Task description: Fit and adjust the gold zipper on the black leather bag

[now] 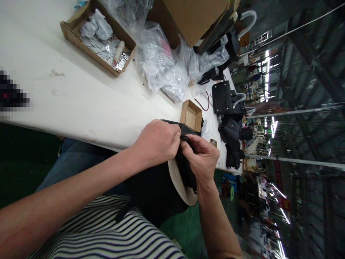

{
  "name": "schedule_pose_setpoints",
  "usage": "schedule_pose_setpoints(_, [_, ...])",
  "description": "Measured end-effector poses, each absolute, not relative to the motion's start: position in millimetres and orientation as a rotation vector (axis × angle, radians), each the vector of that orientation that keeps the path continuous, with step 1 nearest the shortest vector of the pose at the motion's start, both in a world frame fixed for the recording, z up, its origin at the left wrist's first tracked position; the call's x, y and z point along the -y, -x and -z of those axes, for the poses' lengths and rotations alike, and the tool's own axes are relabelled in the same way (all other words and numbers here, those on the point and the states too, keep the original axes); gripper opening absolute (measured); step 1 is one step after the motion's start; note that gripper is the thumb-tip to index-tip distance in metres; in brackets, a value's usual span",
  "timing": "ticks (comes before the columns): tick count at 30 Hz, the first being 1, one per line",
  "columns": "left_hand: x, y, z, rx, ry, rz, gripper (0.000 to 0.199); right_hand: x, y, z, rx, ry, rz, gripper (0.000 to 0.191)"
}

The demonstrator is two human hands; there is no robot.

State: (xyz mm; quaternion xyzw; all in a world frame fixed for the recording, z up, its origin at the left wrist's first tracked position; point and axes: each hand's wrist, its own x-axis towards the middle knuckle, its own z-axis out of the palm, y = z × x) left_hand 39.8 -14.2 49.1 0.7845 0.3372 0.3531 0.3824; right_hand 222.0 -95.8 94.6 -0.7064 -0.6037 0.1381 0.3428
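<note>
Observed at the near edge of the long white worktable (67, 97): a soft black bag (153, 194) with a pale beige lining (176, 180), its mouth open, lying partly against the person's black-and-white striped shirt (121, 233) and reaching up to the table edge. Left hand (159, 142): fingers curled, thumb and fingertips pinching the bag's black rim. Right hand (203, 156): thumb and index finger pinching a small dark piece (184, 138) at the same rim; fingertips of both hands nearly meet. On the table, just beyond the hands: a small open brown cardboard box (192, 120). Farther across the table: crumpled clear plastic bags (156, 57) beside a large brown carton (196, 21). Also on the table, well apart from the hands: a shallow cardboard tray (88, 52) holding flat silvery metal pieces (101, 50) and crumpled plastic. Toward the table's far end: several black bags (222, 99), some with white-wrapped handles (239, 98).
</note>
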Motion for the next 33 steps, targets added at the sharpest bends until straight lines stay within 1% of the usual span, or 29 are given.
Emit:
schedule_pose_setpoints(4, [15.6,-34.6,-53.1,-0.777,-2.032,-0.939,0.031,93.9,-224.0,-95.9,1.544,1.834,-0.381,0.021])
schedule_pose_setpoints(8, [22.6,-32.1,-54.9,-0.804,-2.036,-0.977,0.022,92.2,-224.5,-97.5,1.554,1.813,-0.419,0.021])
schedule_pose_setpoints(10, [23.6,-34.7,-52.6,-0.833,-2.064,-0.976,0.021,92.4,-224.6,-97.6,1.553,1.809,-0.420,0.021])
schedule_pose_setpoints(12, [22.4,-38.6,-50.4,-0.871,-2.063,-0.938,0.022,92.6,-224.9,-97.0,1.553,1.814,-0.423,0.022])
schedule_pose_setpoints(16, [18.0,-45.2,-51.9,-0.930,-1.971,-0.864,0.016,91.1,-226.3,-95.4,1.536,1.792,-0.454,0.022])
schedule_pose_setpoints(20, [14.4,-49.1,-56.9,-0.990,-1.889,-0.840,0.015,89.2,-227.2,-95.7,1.545,1.768,-0.480,0.023])
schedule_pose_setpoints(27, [6.1,-53.7,-67.2,-1.018,-2.017,-0.738,0.009,90.5,-223.6,-99.0,1.617,1.792,-0.420,0.025])
schedule_pose_setpoints(33, [5.9,-54.6,-74.7,-1.023,-2.109,-0.659,0.015,87.7,-220.0,-94.5,1.497,1.771,-0.434,0.021])
